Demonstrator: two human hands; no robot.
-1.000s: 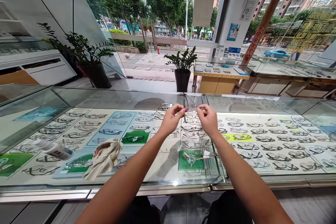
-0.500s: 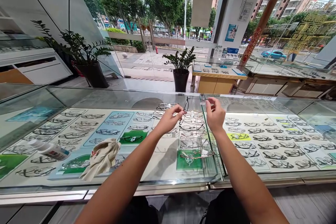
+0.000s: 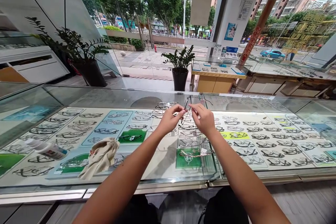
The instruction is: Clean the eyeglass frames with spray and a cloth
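Observation:
A thin dark-framed pair of eyeglasses (image 3: 186,102) is held up over the glass counter, seen nearly edge-on, with one temple stretching to the right behind my right hand. My left hand (image 3: 170,119) pinches the frame from the left between thumb and fingertips. From the other side my right hand (image 3: 203,118) is closed, its fingertips at the frame close to the left ones. Exactly what part the right fingers grip is too small to make out. Beneath both hands, rows of eyeglasses (image 3: 189,126) lie inside the display case.
On the glass counter (image 3: 162,173) to the left lie a crumpled beige cloth (image 3: 101,157) and a white bottle (image 3: 47,148) on its side. More eyeglasses (image 3: 273,153) fill the case on the right. Potted plants (image 3: 180,77) stand beyond the counter before the window.
My right hand has moved left, from apart at the right to the eyeglasses beside my left hand. The left hand keeps its hold. The view has shifted slightly.

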